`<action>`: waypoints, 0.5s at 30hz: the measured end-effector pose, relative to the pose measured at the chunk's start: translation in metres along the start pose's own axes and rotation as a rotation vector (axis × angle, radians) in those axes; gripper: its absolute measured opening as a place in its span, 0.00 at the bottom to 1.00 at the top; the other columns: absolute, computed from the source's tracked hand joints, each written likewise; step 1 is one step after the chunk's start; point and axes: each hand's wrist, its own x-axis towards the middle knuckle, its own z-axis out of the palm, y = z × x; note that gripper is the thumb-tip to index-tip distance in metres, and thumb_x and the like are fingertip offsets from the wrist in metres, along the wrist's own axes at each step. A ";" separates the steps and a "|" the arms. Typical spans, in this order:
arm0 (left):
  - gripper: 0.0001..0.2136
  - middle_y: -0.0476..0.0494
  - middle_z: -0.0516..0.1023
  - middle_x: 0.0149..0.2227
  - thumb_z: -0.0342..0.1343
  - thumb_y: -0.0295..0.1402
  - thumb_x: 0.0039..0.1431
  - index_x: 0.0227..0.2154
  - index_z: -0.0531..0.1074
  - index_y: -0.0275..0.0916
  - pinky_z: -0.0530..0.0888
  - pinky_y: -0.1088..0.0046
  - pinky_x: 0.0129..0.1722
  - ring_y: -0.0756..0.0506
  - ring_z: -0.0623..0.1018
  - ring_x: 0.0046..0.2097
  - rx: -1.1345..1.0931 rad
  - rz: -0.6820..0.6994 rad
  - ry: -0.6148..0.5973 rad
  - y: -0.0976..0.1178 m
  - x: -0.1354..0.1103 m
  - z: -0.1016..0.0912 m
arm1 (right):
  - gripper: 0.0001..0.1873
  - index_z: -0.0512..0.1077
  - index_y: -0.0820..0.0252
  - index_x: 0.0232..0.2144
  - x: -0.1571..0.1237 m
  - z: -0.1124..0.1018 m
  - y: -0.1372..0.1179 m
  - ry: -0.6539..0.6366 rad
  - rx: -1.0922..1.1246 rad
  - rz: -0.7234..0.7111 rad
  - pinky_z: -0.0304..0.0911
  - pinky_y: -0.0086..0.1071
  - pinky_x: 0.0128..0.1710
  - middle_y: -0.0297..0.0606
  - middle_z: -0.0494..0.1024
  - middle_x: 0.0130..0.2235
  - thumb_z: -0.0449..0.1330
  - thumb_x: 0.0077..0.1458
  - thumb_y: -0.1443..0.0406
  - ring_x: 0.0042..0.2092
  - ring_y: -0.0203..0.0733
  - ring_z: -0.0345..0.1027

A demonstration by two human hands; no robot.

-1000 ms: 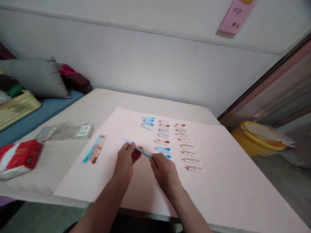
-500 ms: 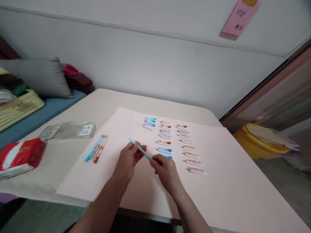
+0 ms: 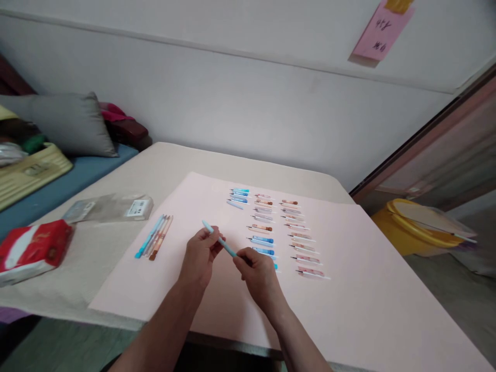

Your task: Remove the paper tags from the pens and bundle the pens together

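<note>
A light blue pen (image 3: 228, 248) slants between my two hands above the pink sheet (image 3: 155, 289). My left hand (image 3: 200, 254) pinches it near its upper left end, and my right hand (image 3: 256, 267) grips the lower right end, whose tip is hidden in the fingers. Rows of pen parts lie beyond and right of my hands: blue ones (image 3: 263, 240), brown ones (image 3: 260, 227) and pinkish ones (image 3: 309, 259), several with thin dark-tipped pieces beside them. One pale blue barrel (image 3: 234, 204) rests at the end of the far blue group. Left of my left hand lies a bundle of assembled-looking pens (image 3: 155, 237).
A clear plastic bag (image 3: 110, 207) with a white label and a red-and-white packet (image 3: 34, 250) lie on the table's left side. A yellow bucket (image 3: 418, 227) stands on the floor at right. A wall (image 3: 232, 108) rises behind the table.
Both hands have shifted slightly left with the pen still held between them. More of the blue pen parts near my right hand now shows.
</note>
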 end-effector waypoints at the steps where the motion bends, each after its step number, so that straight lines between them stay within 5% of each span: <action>1: 0.09 0.44 0.74 0.30 0.61 0.28 0.46 0.32 0.70 0.34 0.72 0.69 0.40 0.49 0.74 0.33 0.002 0.015 0.008 0.000 0.000 0.000 | 0.08 0.71 0.58 0.25 0.000 0.000 0.000 0.001 -0.004 0.002 0.55 0.25 0.22 0.31 0.69 0.20 0.55 0.51 0.63 0.23 0.34 0.62; 8: 0.09 0.40 0.76 0.36 0.59 0.28 0.48 0.33 0.69 0.36 0.71 0.67 0.42 0.46 0.75 0.40 -0.012 -0.049 -0.013 0.000 0.000 0.000 | 0.08 0.72 0.58 0.26 0.001 0.000 0.001 0.029 -0.047 -0.003 0.56 0.25 0.23 0.31 0.70 0.20 0.54 0.51 0.63 0.23 0.34 0.63; 15: 0.08 0.50 0.71 0.28 0.62 0.30 0.45 0.29 0.70 0.36 0.69 0.76 0.36 0.54 0.71 0.31 0.015 -0.016 0.045 0.001 0.007 -0.006 | 0.07 0.71 0.59 0.25 0.000 -0.001 -0.005 0.000 -0.067 0.002 0.55 0.25 0.24 0.32 0.71 0.21 0.54 0.51 0.65 0.24 0.34 0.64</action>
